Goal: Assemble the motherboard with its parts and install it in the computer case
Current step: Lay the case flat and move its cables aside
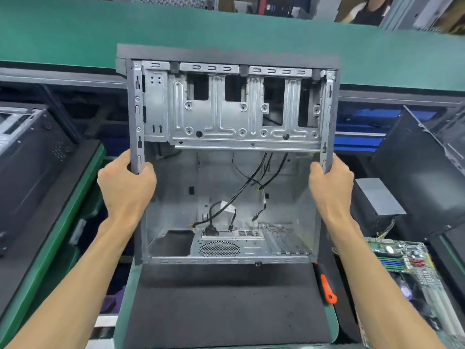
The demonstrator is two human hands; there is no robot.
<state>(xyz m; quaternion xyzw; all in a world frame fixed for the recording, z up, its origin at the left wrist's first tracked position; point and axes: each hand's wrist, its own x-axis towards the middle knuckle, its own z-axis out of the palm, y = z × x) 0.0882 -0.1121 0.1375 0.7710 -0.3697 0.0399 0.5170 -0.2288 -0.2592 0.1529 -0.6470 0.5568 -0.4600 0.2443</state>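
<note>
An open, empty computer case [226, 117] fills the centre of the head view, its open side facing me. Loose black cables [251, 182] hang inside it. My left hand [125, 185] grips the case's left edge frame. My right hand [331, 185] grips the right edge frame. The case's near end sits at the far edge of a black mat [226, 311]. A green motherboard [407, 263] with memory slots lies at the lower right, beyond my right forearm.
A screwdriver with an orange handle [327, 288] lies on the mat's right edge. Other black cases stand at the left [32, 147] and right [422, 172]. A green conveyor belt [226, 28] runs across behind the case.
</note>
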